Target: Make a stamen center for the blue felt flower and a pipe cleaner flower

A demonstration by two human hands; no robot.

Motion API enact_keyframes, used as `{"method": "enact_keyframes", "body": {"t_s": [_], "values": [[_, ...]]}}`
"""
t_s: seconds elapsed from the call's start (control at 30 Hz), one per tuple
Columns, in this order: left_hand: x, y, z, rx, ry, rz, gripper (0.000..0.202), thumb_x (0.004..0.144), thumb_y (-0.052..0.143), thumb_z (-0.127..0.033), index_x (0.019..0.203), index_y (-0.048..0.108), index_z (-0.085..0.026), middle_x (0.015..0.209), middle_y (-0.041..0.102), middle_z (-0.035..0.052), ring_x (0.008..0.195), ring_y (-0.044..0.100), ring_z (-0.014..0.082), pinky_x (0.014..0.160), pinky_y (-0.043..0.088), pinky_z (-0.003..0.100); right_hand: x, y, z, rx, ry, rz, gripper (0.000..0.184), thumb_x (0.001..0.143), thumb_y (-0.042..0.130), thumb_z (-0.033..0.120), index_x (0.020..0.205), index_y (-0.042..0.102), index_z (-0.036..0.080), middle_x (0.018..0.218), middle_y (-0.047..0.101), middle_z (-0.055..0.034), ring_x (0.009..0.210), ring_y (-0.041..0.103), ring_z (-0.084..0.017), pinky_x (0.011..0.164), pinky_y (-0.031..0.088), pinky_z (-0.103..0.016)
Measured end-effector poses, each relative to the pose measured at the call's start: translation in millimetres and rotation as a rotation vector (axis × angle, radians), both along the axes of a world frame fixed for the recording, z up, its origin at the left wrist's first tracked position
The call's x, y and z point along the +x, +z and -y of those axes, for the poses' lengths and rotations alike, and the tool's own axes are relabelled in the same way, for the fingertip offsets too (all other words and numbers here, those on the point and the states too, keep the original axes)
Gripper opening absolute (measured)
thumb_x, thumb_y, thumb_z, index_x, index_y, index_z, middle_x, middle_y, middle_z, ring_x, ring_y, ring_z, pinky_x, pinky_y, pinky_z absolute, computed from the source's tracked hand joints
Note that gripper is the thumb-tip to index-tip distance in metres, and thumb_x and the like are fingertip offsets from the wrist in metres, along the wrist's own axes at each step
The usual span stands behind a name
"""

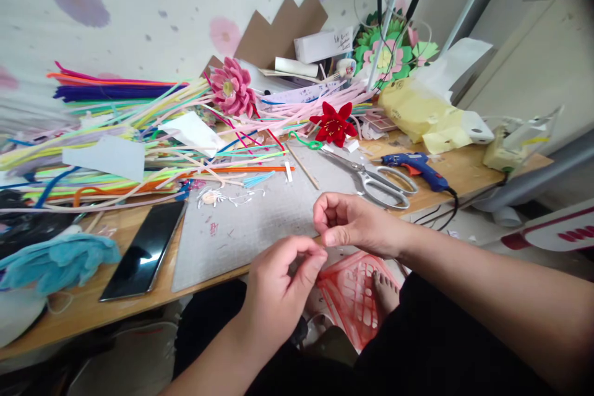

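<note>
My left hand (283, 278) is pinched, thumb against fingertips, just below the front edge of the wooden table (93, 303). My right hand (352, 223) is curled into a pinch right beside it, fingertips nearly touching the left ones. Whatever the fingers hold is too small to make out. Both hands hover at the near edge of a grey mat (250, 223). Silver scissors (380, 182) lie just beyond my right hand. A red pipe-cleaner flower (333, 124) and a pink flower (231, 88) sit further back.
A big heap of coloured pipe cleaners (116, 130) covers the left and back of the table. A black phone (146, 247) lies left of the mat, a blue fuzzy piece (55, 260) at far left. A blue glue gun (420, 168), yellow bag (417, 111) and red basket (352, 297) are on the right.
</note>
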State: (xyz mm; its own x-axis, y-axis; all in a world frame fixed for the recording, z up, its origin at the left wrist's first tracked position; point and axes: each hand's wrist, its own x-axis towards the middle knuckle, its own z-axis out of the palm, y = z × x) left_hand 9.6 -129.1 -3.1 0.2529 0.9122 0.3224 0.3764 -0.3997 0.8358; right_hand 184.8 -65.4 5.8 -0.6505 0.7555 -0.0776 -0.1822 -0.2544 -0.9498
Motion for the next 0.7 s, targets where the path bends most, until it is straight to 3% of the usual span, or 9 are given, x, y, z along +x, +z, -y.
{"method": "enact_keyframes", "body": {"t_s": [0.13,0.27,0.37,0.43,0.5,0.53,0.6,0.63,0.7], "values": [[1.8,4.6,-5.1,0.022,0.052,-0.024,0.004,0.078,0.061,-0.018,0.082,0.062,-0.019,0.072,0.068,-0.0002,0.065,0.063,0.0122,0.061,0.048,0.022,-4.1,-0.3,3.5,-0.01,0.046,0.015,0.035,0.065,0.078,0.028,0.08,0.05,0.015,0.067,0.054,0.0054,0.061,0.051,-0.006,0.057,0.04,-0.02],[2.9,5.4,-5.7,0.078,0.021,-0.059,0.01,0.08,0.057,-0.014,0.073,0.063,-0.017,0.064,0.065,0.0,0.057,0.059,0.0109,0.056,0.044,0.022,-6.1,-0.3,4.4,0.017,0.073,0.035,0.033,0.066,0.077,0.028,0.08,0.05,0.015,0.066,0.053,0.0054,0.059,0.049,-0.005,0.056,0.039,-0.019],[1.2,-11.1,1.4,0.041,-0.125,-0.124,0.017,0.083,0.053,-0.015,0.07,0.063,-0.017,0.065,0.065,0.0011,0.063,0.061,0.0121,0.062,0.046,0.023,-2.4,2.9,-1.6,0.087,-0.024,0.112,0.022,0.078,0.066,0.032,0.079,0.052,0.015,0.062,0.052,0.0046,0.055,0.047,-0.006,0.055,0.039,-0.02],[-3.2,-31.4,9.1,-0.017,-0.314,-0.32,0.02,0.082,0.053,-0.014,0.066,0.064,-0.018,0.06,0.066,-0.0005,0.058,0.06,0.0121,0.064,0.046,0.023,1.6,6.1,-8.2,0.189,-0.11,0.225,0.016,0.084,0.057,0.032,0.081,0.054,0.016,0.062,0.054,0.0029,0.056,0.049,-0.008,0.058,0.04,-0.023],[-11.3,-53.3,17.1,-0.062,-0.464,-0.57,0.017,0.078,0.06,-0.017,0.062,0.064,-0.019,0.058,0.067,-0.0019,0.056,0.061,0.0146,0.068,0.046,0.028,4.8,8.3,-14.6,0.39,-0.173,0.365,0.009,0.083,0.055,0.025,0.081,0.058,0.016,0.073,0.059,-0.0018,0.068,0.055,-0.012,0.067,0.043,-0.027],[-16.5,-62.4,20.7,-0.077,-0.477,-0.657,0.015,0.075,0.065,-0.025,0.06,0.065,-0.02,0.056,0.066,-0.0018,0.056,0.063,0.017,0.07,0.047,0.03,5.4,8.4,-17.0,0.509,-0.192,0.431,0.007,0.081,0.055,0.021,0.08,0.06,0.016,0.081,0.061,-0.0041,0.076,0.057,-0.014,0.072,0.044,-0.028],[-28.2,-72.8,26.2,-0.107,-0.419,-0.752,0.009,0.073,0.067,-0.026,0.065,0.067,-0.022,0.058,0.068,-0.0017,0.057,0.064,0.0187,0.065,0.046,0.028,3.7,6.5,-19.8,0.683,-0.194,0.564,0.007,0.079,0.056,0.018,0.081,0.063,0.017,0.085,0.063,-0.0048,0.079,0.058,-0.015,0.072,0.044,-0.028],[-34.0,-73.4,28.3,-0.105,-0.389,-0.753,0.004,0.074,0.065,-0.022,0.072,0.068,-0.023,0.062,0.07,-0.0017,0.06,0.065,0.0182,0.061,0.046,0.026,1.1,4.9,-20.0,0.719,-0.179,0.626,0.01,0.079,0.056,0.02,0.084,0.064,0.018,0.078,0.063,-0.0033,0.072,0.059,-0.014,0.067,0.045,-0.027],[-43.9,-66.2,31.4,-0.077,-0.343,-0.705,0.02,0.075,0.059,-0.012,0.087,0.067,-0.026,0.071,0.071,-0.0025,0.064,0.065,0.0156,0.059,0.045,0.022,-7.4,2.8,-17.7,0.713,-0.173,0.727,0.015,0.083,0.052,0.023,0.091,0.063,0.019,0.058,0.057,0.0021,0.053,0.054,-0.011,0.053,0.042,-0.024]]}}
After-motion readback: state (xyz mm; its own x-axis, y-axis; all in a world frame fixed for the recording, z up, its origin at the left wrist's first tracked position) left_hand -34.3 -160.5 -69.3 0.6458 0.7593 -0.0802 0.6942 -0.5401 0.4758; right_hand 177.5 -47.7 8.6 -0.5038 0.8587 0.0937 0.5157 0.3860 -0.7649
